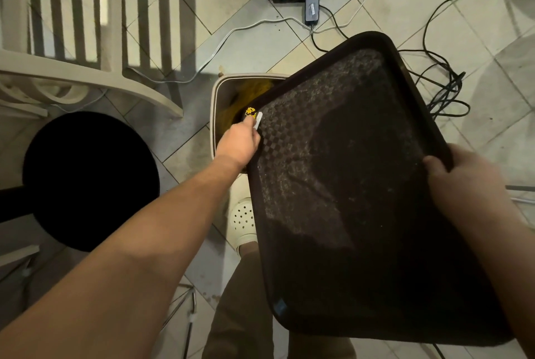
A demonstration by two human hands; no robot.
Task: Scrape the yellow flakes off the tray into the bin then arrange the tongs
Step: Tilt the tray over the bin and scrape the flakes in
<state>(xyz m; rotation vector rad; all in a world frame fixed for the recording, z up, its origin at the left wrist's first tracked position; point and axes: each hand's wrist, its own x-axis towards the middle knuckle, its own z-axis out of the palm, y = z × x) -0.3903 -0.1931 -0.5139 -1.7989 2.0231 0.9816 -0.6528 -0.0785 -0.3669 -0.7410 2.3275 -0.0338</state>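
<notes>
Over the bin's open mouth, my left hand (238,144) pinches a small white scraper (258,120) against the left rim of the dark rectangular plastic tray (347,185); a clump of yellow flakes (250,112) sits right at the scraper's tip, past the rim. My right hand (463,185) grips the tray's right edge, thumb curled over the rim onto the textured face, holding it tilted with its left side above the cream rectangular bin (220,89), where more yellow material lies. My cream perforated clog (242,221) stands just beside the bin's near end. Left of my forearm is a round black stool seat (89,179), beyond it a pale slatted plastic chair (86,40). Black cables (440,86) crowd the tiled floor (477,25) past the tray's far edge.
</notes>
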